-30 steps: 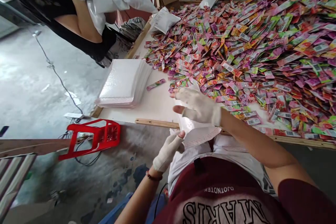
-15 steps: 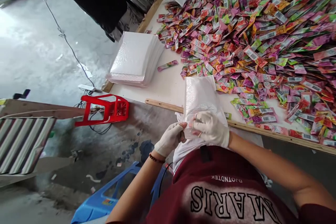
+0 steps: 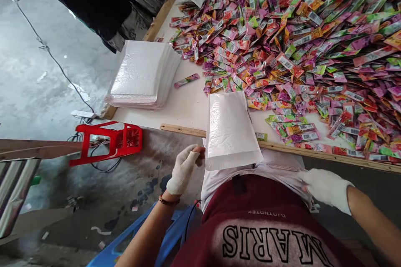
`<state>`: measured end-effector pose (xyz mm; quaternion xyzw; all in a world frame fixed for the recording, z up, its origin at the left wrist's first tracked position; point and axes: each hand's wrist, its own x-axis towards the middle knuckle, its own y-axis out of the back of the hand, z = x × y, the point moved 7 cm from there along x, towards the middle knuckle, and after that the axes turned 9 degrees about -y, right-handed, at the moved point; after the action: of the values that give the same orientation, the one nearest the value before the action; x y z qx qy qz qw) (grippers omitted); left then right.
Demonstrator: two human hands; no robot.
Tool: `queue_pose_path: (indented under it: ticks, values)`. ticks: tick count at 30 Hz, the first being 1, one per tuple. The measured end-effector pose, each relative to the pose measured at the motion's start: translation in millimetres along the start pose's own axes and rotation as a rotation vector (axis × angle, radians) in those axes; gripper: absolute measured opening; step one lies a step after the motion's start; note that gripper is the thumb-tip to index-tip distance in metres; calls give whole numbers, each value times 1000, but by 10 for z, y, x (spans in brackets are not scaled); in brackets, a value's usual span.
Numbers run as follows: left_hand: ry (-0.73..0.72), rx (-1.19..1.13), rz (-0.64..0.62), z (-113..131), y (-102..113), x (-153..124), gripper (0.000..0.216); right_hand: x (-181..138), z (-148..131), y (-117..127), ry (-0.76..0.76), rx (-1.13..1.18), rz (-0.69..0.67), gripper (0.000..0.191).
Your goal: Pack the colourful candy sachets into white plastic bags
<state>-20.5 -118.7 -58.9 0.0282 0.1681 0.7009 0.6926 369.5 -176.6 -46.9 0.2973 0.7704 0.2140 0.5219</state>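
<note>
A white padded bubble mailer [image 3: 230,127] lies over the table's front edge, its clear flap hanging toward my lap. My left hand [image 3: 184,170], in a white glove with bare fingertips, is beside the mailer's left edge. Its fingers are curled together; whether they touch the mailer or pinch something small cannot be made out. My right hand [image 3: 327,187], gloved too, is away to the right near my hip, below the table edge. Its fingers are loosely stretched and apart, slightly blurred, with nothing visible in them.
A stack of white bubble mailers [image 3: 140,71] stands on the left of the table. A large heap of colourful stick sachets [image 3: 282,50] covers the back and right. One sachet [image 3: 186,81] lies alone. A red stool [image 3: 109,139] and blue stool [image 3: 138,238] are on the floor; another person [image 3: 90,0] stands far left.
My right hand has left the mailer and moved right, to my side. My left hand has shifted slightly left, off the mailer's front. The mailer's lower end now shows, lying flat with its flap down.
</note>
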Motion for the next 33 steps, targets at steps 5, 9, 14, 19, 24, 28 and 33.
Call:
queue_pose_path:
  ticks: [5,9,14,19,24,28,33]
  values:
    - [-644,703,129,409,57,32,33,314,-596,336,315,-190,657,52]
    - [-980,748,-209,566,-197,-83,31,631,-1065,368,600,-140,711,41]
    - [-689,517,-180,655,-144,32,21,715,-1117,565,585,236,698,26]
    - [-262,433,-40,525,-115,322,39,1132,-987,647,173,480,503,36]
    - [11,160,28,463,-128,416,36,1419,-860,653,-16,614,435,41]
    - [284,-334,-179,476,-296,229,40,1358,-1073,647,181,1092,147,71]
    - [325,-412,-263,922,-180,380,36,1061,-1295,977,432,1340,157,58]
